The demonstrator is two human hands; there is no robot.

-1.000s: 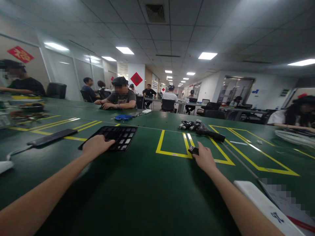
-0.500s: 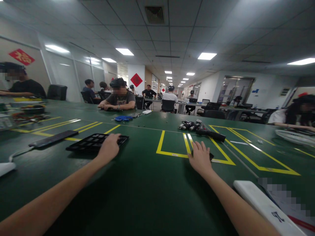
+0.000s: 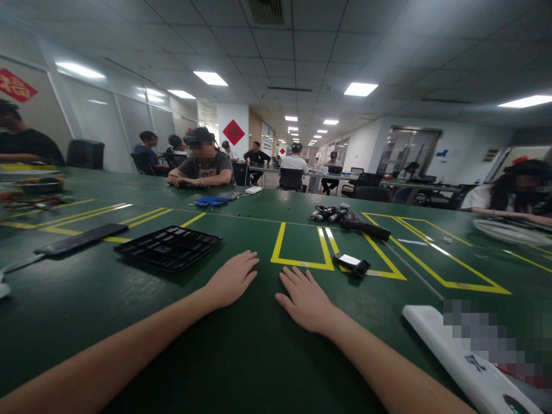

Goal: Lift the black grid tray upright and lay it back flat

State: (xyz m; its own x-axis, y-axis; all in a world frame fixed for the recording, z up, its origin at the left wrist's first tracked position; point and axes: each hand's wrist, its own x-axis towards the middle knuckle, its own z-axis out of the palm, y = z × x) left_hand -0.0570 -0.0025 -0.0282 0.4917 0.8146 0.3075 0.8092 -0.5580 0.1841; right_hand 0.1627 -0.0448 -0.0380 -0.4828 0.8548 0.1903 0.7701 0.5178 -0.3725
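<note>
Black and gridded, the tray [image 3: 170,248] lies beside my left hand [image 3: 233,280], which is empty, fingers outstretched. My right hand [image 3: 305,300], also empty and loosely spread, is near the white-labelled black object [image 3: 350,263] lying across yellow tape [image 3: 278,242] on the green table [image 3: 254,351].

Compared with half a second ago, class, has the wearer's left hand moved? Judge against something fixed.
Yes: the left hand has moved rightward, off the black tray and closer to the yellow tape outline fixed on the table.
</note>
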